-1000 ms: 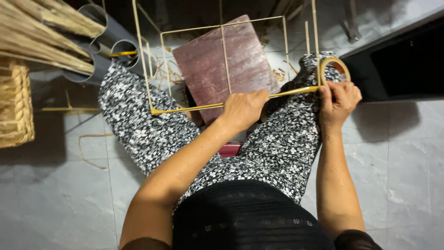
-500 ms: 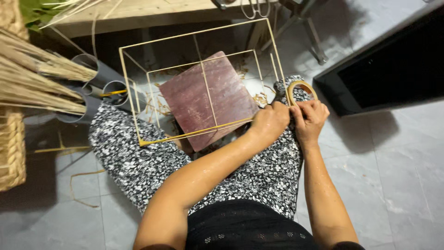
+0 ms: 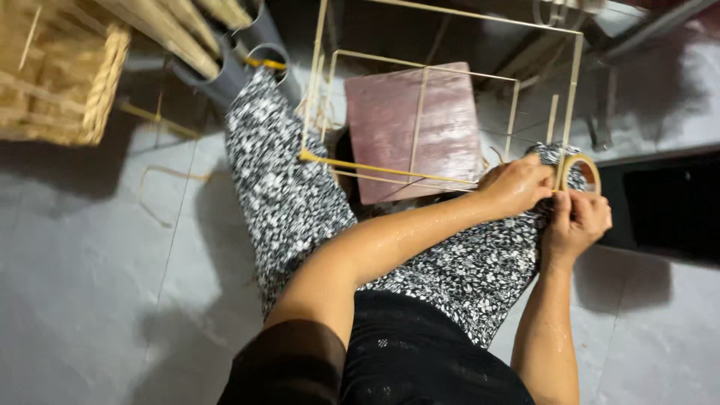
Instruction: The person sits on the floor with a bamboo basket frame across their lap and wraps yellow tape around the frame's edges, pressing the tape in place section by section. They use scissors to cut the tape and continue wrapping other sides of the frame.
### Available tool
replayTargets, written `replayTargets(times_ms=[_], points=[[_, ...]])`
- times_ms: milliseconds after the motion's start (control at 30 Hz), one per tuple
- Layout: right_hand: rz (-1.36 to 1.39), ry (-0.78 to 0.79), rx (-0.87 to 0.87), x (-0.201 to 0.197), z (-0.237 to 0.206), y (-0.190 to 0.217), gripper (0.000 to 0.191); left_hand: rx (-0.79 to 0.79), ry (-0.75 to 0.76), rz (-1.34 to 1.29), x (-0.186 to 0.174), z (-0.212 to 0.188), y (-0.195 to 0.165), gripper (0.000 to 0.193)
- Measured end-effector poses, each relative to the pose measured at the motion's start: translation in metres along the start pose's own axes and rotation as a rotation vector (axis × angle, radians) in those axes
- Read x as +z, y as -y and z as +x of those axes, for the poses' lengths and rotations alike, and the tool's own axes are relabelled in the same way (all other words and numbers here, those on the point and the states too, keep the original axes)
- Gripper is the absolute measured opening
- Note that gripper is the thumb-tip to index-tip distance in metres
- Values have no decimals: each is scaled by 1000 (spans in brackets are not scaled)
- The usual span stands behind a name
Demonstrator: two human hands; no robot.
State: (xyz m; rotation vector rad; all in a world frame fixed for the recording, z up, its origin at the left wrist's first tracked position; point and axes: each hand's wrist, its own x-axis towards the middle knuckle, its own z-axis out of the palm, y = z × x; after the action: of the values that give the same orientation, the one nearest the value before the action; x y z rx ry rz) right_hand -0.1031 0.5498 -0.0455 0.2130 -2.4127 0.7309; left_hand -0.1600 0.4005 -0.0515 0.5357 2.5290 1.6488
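1. Grey floor tiles (image 3: 90, 247) surround the seated person
2. Left hand (image 3: 517, 184) grips the thin-rod frame (image 3: 420, 112) at centre right
3. Right hand (image 3: 577, 221), fingers closed, pinches a tape roll (image 3: 581, 169) at the frame's corner

No packages, labels or signs are visible. One possible screen: a dark, flat rectangular panel (image 3: 667, 202) with a grey edge at the right of the scene, just beyond the hands. Its surface is black and unlit.
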Motion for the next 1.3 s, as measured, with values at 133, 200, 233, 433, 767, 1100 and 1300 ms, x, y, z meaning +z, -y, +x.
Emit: replayTargets(times_ms=[133,200,233,433,767,1100,1300], points=[[46,-5,10,6,-5,-11,13,277,-211,-74,-34,-37,6,22],[59,-3,18,10,-11,-13,15,365,-284,46,-70,-71,20,22],[62,-10,26,11,-14,-14,15,387,-331,138,-92,-88,29,19],[28,-28,34,17,-18,-16,13,381,-318,881,-231,-171,71,27],[-92,-66,117,28,-8,-2,19,241,-97,561,-214,-122,42,47],[-58,-87,96,33,1,-3,18,410,84,493,-27,-12,31,16],[-85,-49,125,36,-2,-4,20,445,69,514,-25,5,49,5]])
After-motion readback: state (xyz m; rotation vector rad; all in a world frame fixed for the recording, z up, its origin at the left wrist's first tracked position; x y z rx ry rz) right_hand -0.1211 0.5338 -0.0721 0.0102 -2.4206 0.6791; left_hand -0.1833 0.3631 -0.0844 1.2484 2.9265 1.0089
